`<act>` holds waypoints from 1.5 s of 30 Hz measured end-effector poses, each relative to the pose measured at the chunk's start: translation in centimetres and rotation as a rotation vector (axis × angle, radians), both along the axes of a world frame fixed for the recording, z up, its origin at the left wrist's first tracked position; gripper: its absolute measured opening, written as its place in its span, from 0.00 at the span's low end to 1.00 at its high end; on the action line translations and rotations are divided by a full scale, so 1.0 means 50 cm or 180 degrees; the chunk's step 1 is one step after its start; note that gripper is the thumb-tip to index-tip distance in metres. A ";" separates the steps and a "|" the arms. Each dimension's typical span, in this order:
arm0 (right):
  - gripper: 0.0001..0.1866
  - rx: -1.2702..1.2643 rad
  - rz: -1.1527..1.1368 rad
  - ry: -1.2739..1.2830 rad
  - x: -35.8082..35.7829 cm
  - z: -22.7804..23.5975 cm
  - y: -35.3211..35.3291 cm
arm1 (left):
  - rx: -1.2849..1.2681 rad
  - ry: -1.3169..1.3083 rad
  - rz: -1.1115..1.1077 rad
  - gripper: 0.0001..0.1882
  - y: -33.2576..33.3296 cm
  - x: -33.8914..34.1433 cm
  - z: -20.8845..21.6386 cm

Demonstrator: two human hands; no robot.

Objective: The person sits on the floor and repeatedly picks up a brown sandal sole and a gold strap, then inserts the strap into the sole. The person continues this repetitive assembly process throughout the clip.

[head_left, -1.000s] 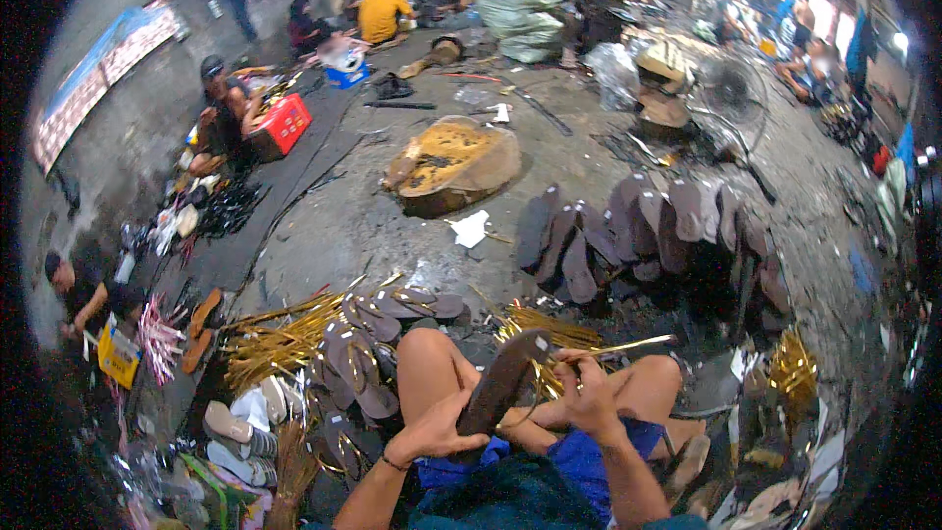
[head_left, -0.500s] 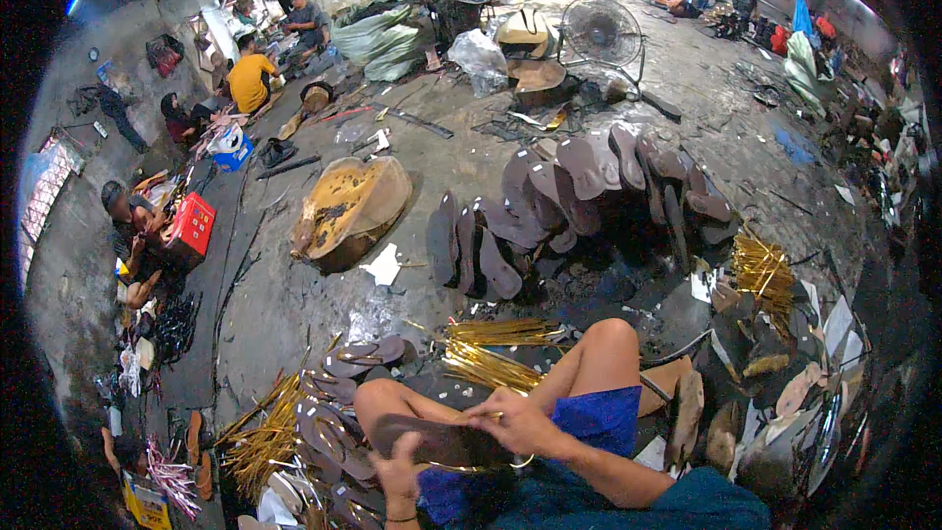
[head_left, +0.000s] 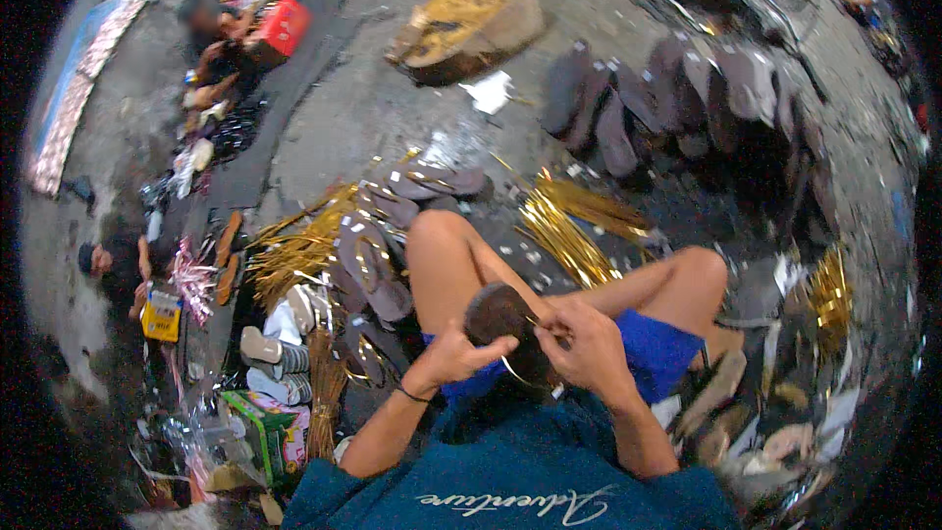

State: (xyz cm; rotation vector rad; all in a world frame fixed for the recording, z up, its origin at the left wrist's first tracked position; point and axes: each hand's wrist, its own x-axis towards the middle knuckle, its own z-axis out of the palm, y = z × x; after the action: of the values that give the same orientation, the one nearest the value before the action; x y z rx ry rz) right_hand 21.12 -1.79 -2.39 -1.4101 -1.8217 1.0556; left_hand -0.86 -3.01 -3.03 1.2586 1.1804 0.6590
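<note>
A dark brown sandal sole (head_left: pixel 500 314) is held upright over my lap. My left hand (head_left: pixel 453 358) grips its left edge, with the thumb laid across its face. At the sole's right side, my right hand (head_left: pixel 594 345) is closed in a pinch on a thin gold strap (head_left: pixel 533 319). A pale loop of strap curves out near the lower part of the sole. By my left knee lie several brown sandals (head_left: pixel 368 265) with gold straps. A bundle of gold strips (head_left: pixel 564 236) rests on the floor between my knees and the standing soles.
A row of brown soles (head_left: pixel 677 88) stands ahead to the right. Farther off is a wooden block (head_left: pixel 466 29). More gold strips (head_left: pixel 304 245) lie at left, and others (head_left: pixel 832 299) at right. A person sits by a red crate (head_left: pixel 280 29); another (head_left: pixel 103 257) is at far left.
The view has swung down and to the left. The sole has turned from lying sideways to upright, and my left hand has closed on it. My right hand still pinches at the strap.
</note>
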 end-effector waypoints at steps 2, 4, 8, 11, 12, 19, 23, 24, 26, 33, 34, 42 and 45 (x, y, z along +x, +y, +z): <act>0.08 0.0207 -0.0146 0.0336 -0.006 -0.013 -0.004 | 0.0087 0.0059 -0.0043 0.26 -0.006 0.002 -0.013; 0.08 0.0407 -0.0131 0.0235 -0.004 -0.016 -0.007 | 0.0539 0.0379 -0.0300 0.30 0.008 0.012 0.005; 0.07 0.0179 -0.0147 -0.0228 0.004 -0.003 -0.018 | 0.0263 0.0266 -0.0415 0.33 0.018 0.027 0.022; 0.08 0.0494 -0.0151 0.0073 0.000 -0.049 -0.016 | 0.0616 0.0514 -0.0532 0.35 0.018 0.034 -0.017; 0.08 0.0699 -0.0126 0.0166 0.003 -0.062 -0.008 | 0.0497 0.0314 -0.0558 0.35 0.021 0.029 -0.018; 0.18 -0.1161 -0.0513 0.1435 0.027 -0.070 -0.007 | 0.0677 -0.0046 -0.0638 0.29 0.032 0.047 -0.034; 0.25 -0.0235 -0.0331 0.0878 0.084 -0.053 0.010 | 0.0930 -0.0876 0.1497 0.14 0.063 0.048 0.056; 0.27 -0.0125 -0.0249 0.0827 0.097 -0.073 0.019 | 0.0942 -0.0700 0.1506 0.16 0.050 0.064 0.050; 0.27 0.0221 -0.0444 0.0511 0.115 -0.112 0.045 | 0.0938 -0.0456 0.1523 0.20 -0.007 0.095 0.004; 0.21 0.1090 -0.0031 0.0173 0.097 -0.034 0.142 | 0.0012 0.0252 -0.0688 0.40 0.017 0.076 0.046; 0.22 0.0433 -0.0365 0.0629 0.064 -0.051 0.151 | 0.0111 0.0458 -0.0392 0.40 0.008 0.094 0.046; 0.34 -0.0085 0.0130 0.0944 -0.035 -0.202 0.324 | 0.1030 0.1147 0.2476 0.46 -0.085 -0.126 0.055; 0.30 0.0235 -0.0961 -0.0834 0.037 -0.303 0.466 | 0.0530 0.3214 0.1791 0.45 -0.182 -0.285 0.072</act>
State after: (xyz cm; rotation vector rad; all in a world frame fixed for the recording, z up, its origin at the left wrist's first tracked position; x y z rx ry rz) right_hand 22.95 21.53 -17.53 -1.7768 -1.7289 0.6700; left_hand -15.08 -12.09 0.56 1.4465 2.4093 0.5155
